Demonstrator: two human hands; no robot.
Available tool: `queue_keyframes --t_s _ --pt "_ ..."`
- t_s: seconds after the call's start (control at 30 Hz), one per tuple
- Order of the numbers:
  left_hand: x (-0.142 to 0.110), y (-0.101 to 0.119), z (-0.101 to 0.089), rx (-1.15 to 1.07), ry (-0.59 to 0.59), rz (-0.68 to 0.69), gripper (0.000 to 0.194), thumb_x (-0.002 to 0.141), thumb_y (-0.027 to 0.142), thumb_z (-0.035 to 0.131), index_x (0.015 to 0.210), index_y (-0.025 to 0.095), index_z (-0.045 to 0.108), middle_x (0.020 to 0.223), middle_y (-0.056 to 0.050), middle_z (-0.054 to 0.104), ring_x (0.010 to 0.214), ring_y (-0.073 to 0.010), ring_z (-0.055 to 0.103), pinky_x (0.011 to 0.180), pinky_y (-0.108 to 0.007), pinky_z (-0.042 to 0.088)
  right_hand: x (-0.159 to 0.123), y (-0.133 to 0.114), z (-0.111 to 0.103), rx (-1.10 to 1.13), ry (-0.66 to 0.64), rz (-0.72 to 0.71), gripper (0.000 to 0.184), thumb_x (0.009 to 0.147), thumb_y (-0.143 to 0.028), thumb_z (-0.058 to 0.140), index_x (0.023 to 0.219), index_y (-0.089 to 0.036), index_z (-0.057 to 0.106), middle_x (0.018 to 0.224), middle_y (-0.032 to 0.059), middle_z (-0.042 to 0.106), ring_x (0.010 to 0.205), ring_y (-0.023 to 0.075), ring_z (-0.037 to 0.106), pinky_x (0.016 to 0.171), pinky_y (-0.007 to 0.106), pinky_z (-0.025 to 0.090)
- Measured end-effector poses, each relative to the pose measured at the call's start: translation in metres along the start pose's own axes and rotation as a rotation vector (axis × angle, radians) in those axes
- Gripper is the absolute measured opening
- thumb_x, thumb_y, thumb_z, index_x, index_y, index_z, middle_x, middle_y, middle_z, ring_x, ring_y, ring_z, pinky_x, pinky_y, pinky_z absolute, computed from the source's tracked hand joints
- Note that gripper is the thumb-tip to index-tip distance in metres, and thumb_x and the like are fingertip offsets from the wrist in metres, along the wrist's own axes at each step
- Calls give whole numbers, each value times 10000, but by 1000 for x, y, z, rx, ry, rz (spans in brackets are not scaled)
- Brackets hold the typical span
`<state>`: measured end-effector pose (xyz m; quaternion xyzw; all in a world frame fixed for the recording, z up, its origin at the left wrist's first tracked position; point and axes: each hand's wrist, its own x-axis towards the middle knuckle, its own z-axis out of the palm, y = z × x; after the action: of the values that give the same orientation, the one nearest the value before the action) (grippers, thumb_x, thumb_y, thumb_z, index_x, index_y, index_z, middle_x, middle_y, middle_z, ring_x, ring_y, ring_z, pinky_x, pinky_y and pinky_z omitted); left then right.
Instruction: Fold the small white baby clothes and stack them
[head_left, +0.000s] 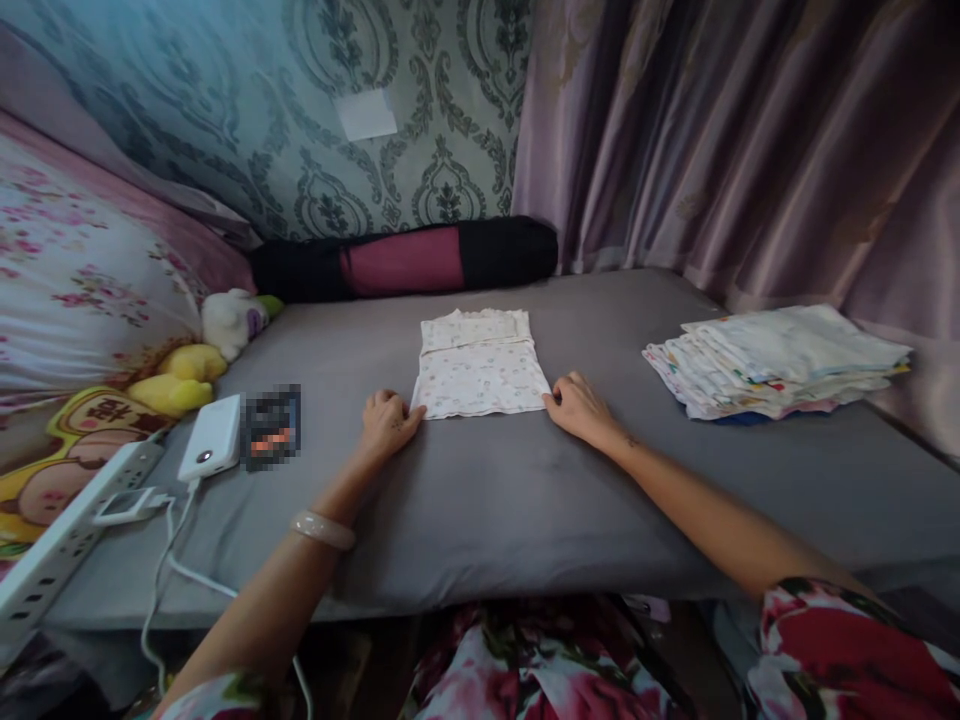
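Observation:
A small white garment (484,375) with a faint print lies on the grey bed sheet, its far part folded over toward me. My left hand (390,420) pinches its near left corner, fingers closed on the cloth. At the near right corner, my right hand (579,405) grips the edge between thumb and fingers. The near edge runs nearly straight between both hands. To the right sits a stack of folded cloths (780,360), apart from my right hand.
On the left are a white power bank (211,437), a blurred-out dark item (271,427), a power strip (75,540) with cables, and plush toys (176,380). A long black and pink bolster (405,260) lies along the wall. Curtains (675,140) hang at the right.

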<state>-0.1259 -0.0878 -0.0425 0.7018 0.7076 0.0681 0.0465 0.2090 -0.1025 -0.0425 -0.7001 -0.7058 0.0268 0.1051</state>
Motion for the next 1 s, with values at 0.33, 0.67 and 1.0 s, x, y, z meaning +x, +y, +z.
queue_keyframes --t_s 0.33,0.67,1.0 --pt "0 5 -12 -322 -32 -74 310 837 453 512 707 187 602 722 -59 664 790 -216 625 704 -296 456 4 0 -5 236 -13 130 155 853 -319 582 766 -197 621 826 55 683 771 182 622 651 255 409" --pt "9 4 -9 -1125 -32 -147 488 717 377 690 1143 162 590 603 42 601 465 -84 500 474 -196 379 18 1 -11 1041 -175 351 151 843 -190 577 988 -175 615 617 -32 643 411 64 486 394 162 297" --pt "43 9 -22 -1591 -5 -242 375 637 266 765 967 99 705 624 11 603 531 -63 527 537 -190 425 48 1 -27 1383 -204 331 371 659 -79 656 1020 -163 675 887 42 705 639 85 589 501 161 425"
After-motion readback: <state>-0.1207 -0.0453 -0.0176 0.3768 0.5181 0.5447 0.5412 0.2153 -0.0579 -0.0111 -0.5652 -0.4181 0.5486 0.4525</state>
